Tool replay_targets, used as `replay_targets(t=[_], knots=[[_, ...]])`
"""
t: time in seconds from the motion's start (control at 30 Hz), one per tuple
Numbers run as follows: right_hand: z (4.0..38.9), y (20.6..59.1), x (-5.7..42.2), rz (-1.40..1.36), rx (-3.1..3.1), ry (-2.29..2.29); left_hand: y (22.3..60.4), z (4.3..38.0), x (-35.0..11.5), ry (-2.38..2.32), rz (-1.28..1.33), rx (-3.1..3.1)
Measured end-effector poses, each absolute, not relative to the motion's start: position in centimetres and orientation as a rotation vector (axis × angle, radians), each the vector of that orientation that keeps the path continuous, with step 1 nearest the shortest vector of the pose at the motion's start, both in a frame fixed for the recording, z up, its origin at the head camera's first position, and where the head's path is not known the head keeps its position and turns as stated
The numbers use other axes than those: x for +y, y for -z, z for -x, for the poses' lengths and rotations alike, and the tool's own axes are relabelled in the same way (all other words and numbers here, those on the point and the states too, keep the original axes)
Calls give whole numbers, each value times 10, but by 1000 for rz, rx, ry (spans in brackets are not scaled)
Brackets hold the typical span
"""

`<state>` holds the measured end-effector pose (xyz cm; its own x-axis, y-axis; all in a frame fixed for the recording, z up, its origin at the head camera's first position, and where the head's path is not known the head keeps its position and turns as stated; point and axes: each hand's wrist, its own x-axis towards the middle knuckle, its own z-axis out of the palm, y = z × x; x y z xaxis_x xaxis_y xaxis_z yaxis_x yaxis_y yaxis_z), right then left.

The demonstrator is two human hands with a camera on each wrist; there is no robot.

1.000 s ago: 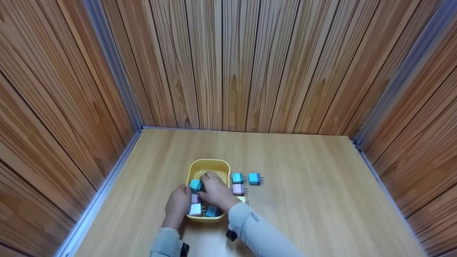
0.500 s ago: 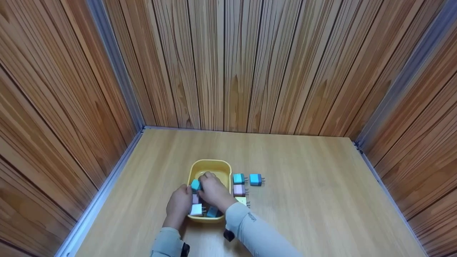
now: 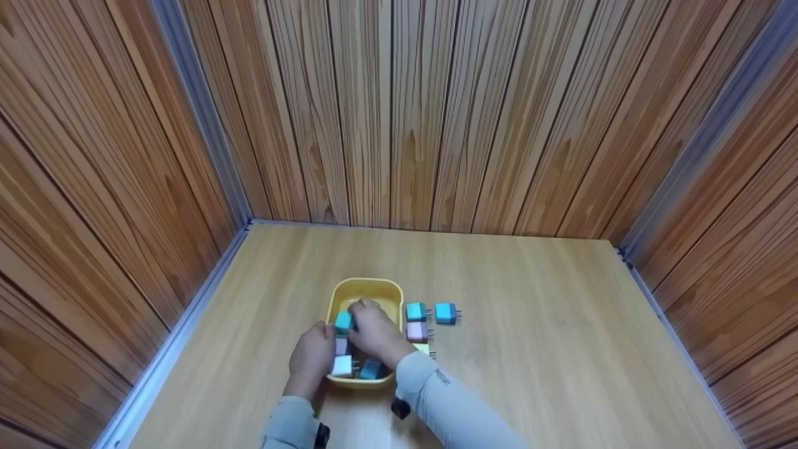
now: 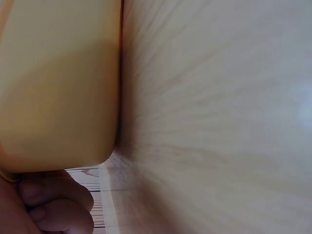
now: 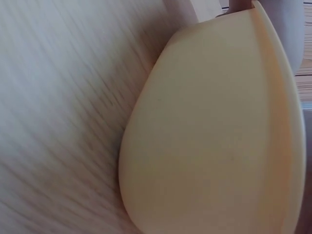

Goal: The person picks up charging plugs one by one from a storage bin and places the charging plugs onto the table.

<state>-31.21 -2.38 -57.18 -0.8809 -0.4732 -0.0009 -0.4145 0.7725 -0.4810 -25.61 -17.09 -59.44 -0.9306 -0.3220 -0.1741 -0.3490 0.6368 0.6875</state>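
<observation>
A yellow plastic basin point(image 3: 366, 282) stands on the table, its outer wall point(image 4: 58, 92) filling much of the left wrist view. My left hand point(image 3: 313, 351) grips the basin's left side, with curled fingers point(image 4: 63, 202) showing against the wall. Inside the basin my right hand point(image 3: 376, 332) holds a teal plug-in charger point(image 3: 344, 320); its fingertips are partly hidden. Below that charger lie a lilac charger point(image 3: 342, 347), a white charger point(image 3: 342, 366) and a dark teal charger point(image 3: 370, 368). The right wrist view catches mostly the basin's outer wall point(image 5: 204, 122).
Right of the basin, a teal charger point(image 3: 416, 312), a lilac charger point(image 3: 417, 331) and a partly covered pale yellow charger point(image 3: 423, 348) form a column. A blue charger point(image 3: 445, 313) lies further right, prongs pointing right. Wood-grain walls point(image 3: 411, 112) enclose the table.
The teal charger at my right fingertips has tilted and shifted slightly within the basin. My left hand keeps its place on the basin's side, and the chargers outside have stayed put.
</observation>
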Motion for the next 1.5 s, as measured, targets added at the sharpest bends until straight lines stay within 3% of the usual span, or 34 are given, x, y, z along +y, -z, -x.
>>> replay_targets(t=[0.93, 1.5], knots=[[303, 564, 7, 661, 2769, 880, 596, 259, -168, -1237, 627, 2712], [299, 558, 25, 812, 2794, 803, 594, 255, -170, -1237, 605, 2733]])
